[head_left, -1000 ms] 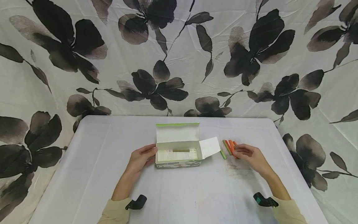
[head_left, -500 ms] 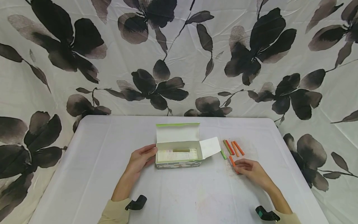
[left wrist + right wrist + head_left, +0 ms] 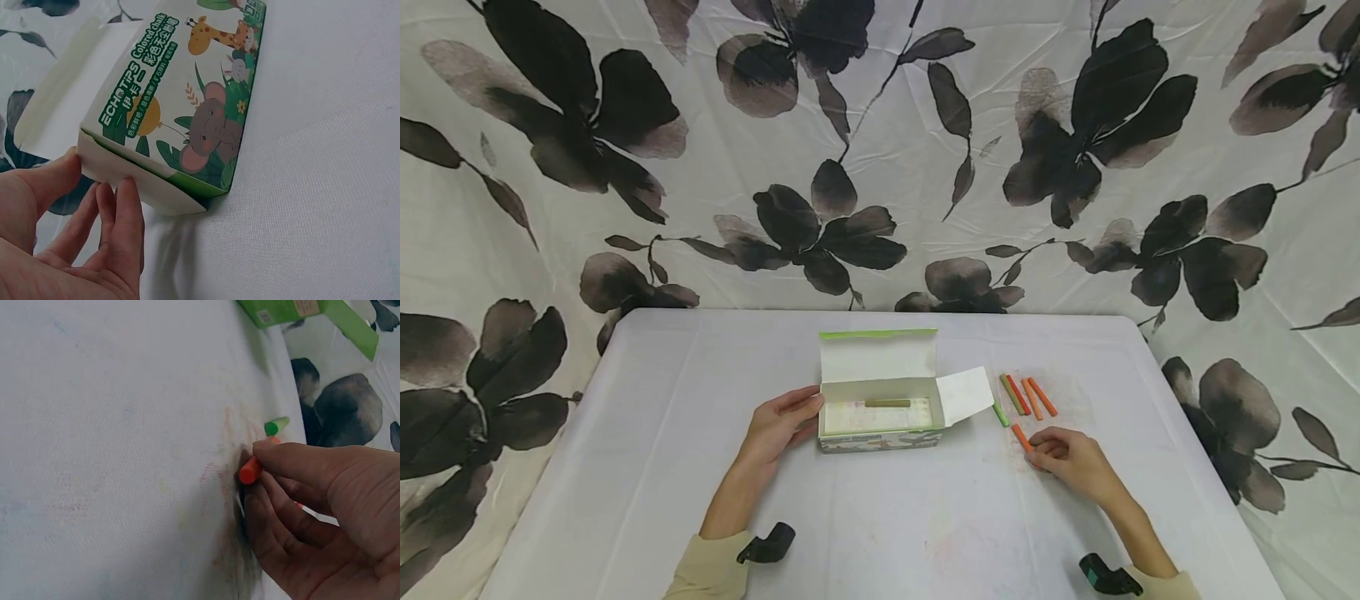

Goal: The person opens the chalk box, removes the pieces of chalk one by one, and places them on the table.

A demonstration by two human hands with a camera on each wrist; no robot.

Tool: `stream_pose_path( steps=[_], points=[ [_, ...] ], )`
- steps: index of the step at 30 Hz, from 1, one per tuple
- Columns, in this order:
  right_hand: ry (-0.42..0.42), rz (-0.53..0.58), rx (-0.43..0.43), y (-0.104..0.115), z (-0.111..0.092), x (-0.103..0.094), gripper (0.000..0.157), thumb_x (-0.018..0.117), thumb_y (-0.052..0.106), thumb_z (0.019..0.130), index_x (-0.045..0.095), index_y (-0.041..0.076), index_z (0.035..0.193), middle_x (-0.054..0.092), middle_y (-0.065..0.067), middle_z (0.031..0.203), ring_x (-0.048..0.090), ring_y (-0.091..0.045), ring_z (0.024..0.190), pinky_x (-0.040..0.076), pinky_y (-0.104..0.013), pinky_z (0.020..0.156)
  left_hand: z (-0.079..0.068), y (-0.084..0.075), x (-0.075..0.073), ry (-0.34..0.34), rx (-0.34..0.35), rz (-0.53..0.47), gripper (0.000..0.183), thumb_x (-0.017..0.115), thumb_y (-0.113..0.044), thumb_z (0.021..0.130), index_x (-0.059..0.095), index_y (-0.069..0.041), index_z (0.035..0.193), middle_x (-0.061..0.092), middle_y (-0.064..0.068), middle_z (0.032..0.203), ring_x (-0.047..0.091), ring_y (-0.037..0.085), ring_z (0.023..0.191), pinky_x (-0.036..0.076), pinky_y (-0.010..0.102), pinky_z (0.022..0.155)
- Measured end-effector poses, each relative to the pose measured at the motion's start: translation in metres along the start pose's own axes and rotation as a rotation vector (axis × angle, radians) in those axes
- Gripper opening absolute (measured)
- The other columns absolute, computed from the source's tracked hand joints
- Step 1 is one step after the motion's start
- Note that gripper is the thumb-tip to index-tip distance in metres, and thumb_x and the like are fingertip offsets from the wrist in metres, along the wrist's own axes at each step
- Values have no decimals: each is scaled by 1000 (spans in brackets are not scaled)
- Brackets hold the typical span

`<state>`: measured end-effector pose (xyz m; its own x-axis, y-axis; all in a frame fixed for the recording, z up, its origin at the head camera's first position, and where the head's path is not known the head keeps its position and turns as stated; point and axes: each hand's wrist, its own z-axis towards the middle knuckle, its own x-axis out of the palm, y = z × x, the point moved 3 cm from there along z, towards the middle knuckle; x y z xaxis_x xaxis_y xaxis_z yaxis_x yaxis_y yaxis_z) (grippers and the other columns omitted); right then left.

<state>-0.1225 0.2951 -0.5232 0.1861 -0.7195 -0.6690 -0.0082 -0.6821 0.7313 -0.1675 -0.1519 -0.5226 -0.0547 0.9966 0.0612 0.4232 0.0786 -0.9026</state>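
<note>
An opened colored chalk box (image 3: pixel 880 440) stands left of centre on the table, its lid raised at the back. Inside lies one olive chalk stick (image 3: pixel 887 403). My left hand (image 3: pixel 781 423) touches the box's left end; in the left wrist view, thumb and fingertips rest against a white end flap (image 3: pixel 140 175). My right hand (image 3: pixel 1075 460) pinches an orange-red chalk stick (image 3: pixel 250 470) between thumb and fingers, low over the table. Beyond it lie a green chalk stick (image 3: pixel 1001 414), an olive-and-red pair of chalk sticks (image 3: pixel 1015 394) and two orange chalk sticks (image 3: pixel 1036 398).
A white side flap (image 3: pixel 965 395) juts from the box's right end toward the loose chalk. Chalk smudges (image 3: pixel 219 481) mark the white table (image 3: pixel 880 525). Floral cloth (image 3: pixel 880 167) hangs behind the table's far edge.
My right hand has come nearer to me from the group of sticks, bringing one orange-red chalk stick with it. My left hand and the box keep their place.
</note>
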Motion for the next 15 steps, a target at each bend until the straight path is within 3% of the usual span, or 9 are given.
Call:
stream_pose_path(
  steps=[6, 15],
  points=[
    [-13, -14, -29, 5, 0, -5, 21, 79, 11, 92, 72, -4, 105, 72, -3, 85, 66, -13, 74, 53, -24, 62, -1, 0, 1, 2, -3, 12, 47, 74, -16, 97, 61, 1, 139, 69, 7, 121, 67, 10, 105, 58, 26, 89],
    [-121, -59, -98, 23, 11, -20, 13, 72, 11, 98, 73, 0, 105, 74, -6, 93, 67, -16, 81, 55, -25, 67, -1, 1, 1, 10, -5, 3, 49, 74, -17, 98, 59, 0, 141, 63, 18, 136, 66, 14, 111, 56, 30, 95]
  ],
)
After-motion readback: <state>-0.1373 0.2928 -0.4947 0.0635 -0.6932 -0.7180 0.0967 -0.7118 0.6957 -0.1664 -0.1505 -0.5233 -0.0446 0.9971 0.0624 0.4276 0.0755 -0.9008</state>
